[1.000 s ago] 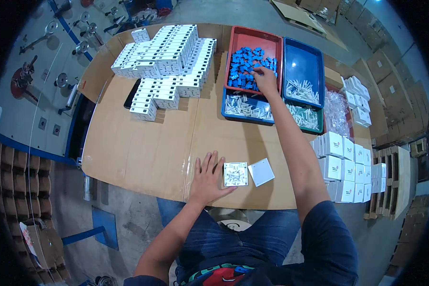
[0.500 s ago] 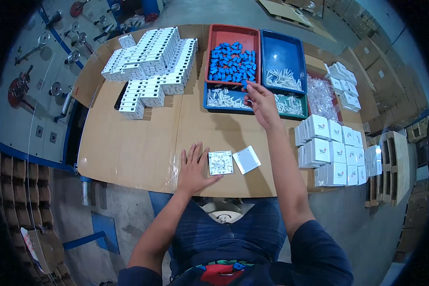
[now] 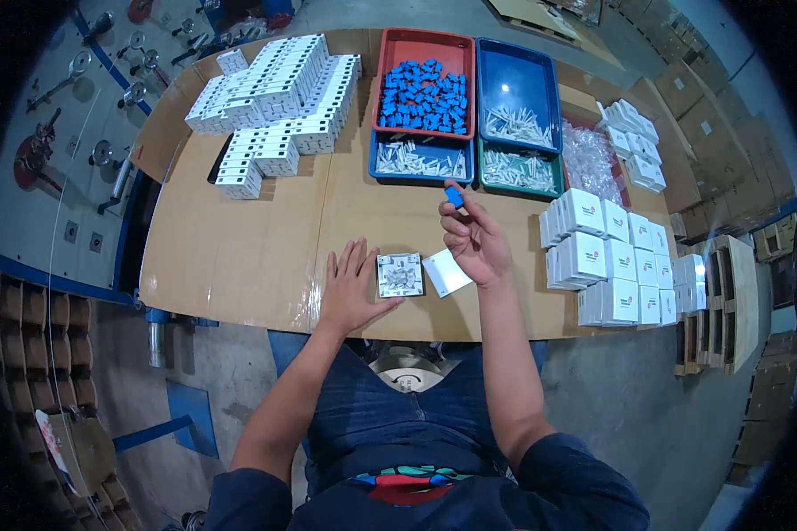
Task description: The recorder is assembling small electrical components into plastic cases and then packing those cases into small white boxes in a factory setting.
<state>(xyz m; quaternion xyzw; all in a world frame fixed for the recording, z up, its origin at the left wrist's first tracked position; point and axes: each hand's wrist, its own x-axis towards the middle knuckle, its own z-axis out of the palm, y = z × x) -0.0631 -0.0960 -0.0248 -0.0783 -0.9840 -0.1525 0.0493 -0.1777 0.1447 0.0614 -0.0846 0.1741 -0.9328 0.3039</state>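
Observation:
A small blue plastic piece is pinched between the fingertips of my right hand, raised palm-up over the middle of the table. Beneath that hand, partly covered by it, lies a white square lid, turned at an angle. To its left sits an open white square box with small pale parts inside, too small to make out. My left hand rests flat with fingers stretched, its thumb along the box's near edge. Many matching blue pieces fill a red tray at the far side.
A blue tray and a green tray hold white plugs, as does another blue tray. Stacked white units stand far left, white boxes on the right. Clear plastic bags lie beside the trays on the cardboard-covered table.
My right hand has come back from the red tray toward me with the blue piece, turning its palm up. My left hand stays beside the box. The whole view has shifted slightly.

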